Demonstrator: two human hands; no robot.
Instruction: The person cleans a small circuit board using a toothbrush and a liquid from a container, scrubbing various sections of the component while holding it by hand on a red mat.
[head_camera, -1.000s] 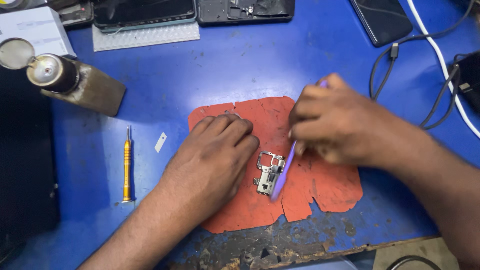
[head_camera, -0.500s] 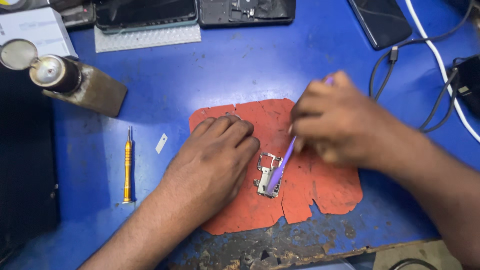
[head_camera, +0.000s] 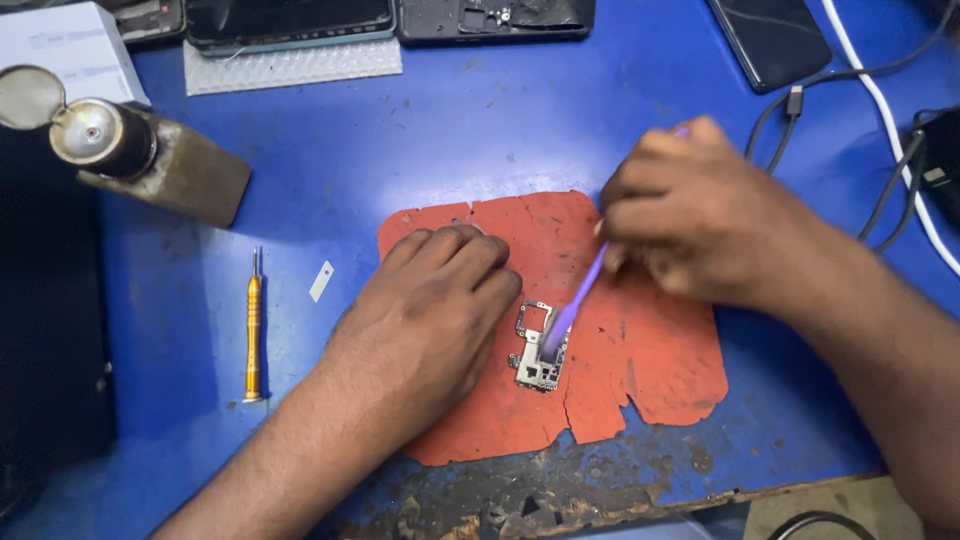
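Blue worktable (head_camera: 560, 130), paint worn off at the near edge, with a torn red mat (head_camera: 640, 350) on it. Left hand (head_camera: 430, 320) lies flat, palm down, on the mat's left part, fingers together and holding nothing; its fingertips sit just left of a small circuit board (head_camera: 538, 352), touching or nearly so, can't tell which. Right hand (head_camera: 690, 215) is over the mat's upper right corner, fingers pinched tight around a purple brush (head_camera: 570, 310). The brush slants down-left from that hand and its head rests on the board. The board lies near the mat's middle, between the two hands, closer to the left one.

Left of the mat: a small white strip (head_camera: 321, 281), then an orange screwdriver (head_camera: 252, 325) lying lengthwise. Further up-left of the mat, a brass-coloured bottle (head_camera: 150, 160) on its side with a metal cap. Beyond the mat at the far edge: a white padded sheet (head_camera: 290, 65) under a dark phone (head_camera: 290, 20), and an opened phone body (head_camera: 495, 17). Up-right of the mat: another dark phone (head_camera: 770, 40), black cables (head_camera: 790, 130) and a white cable (head_camera: 890, 120).
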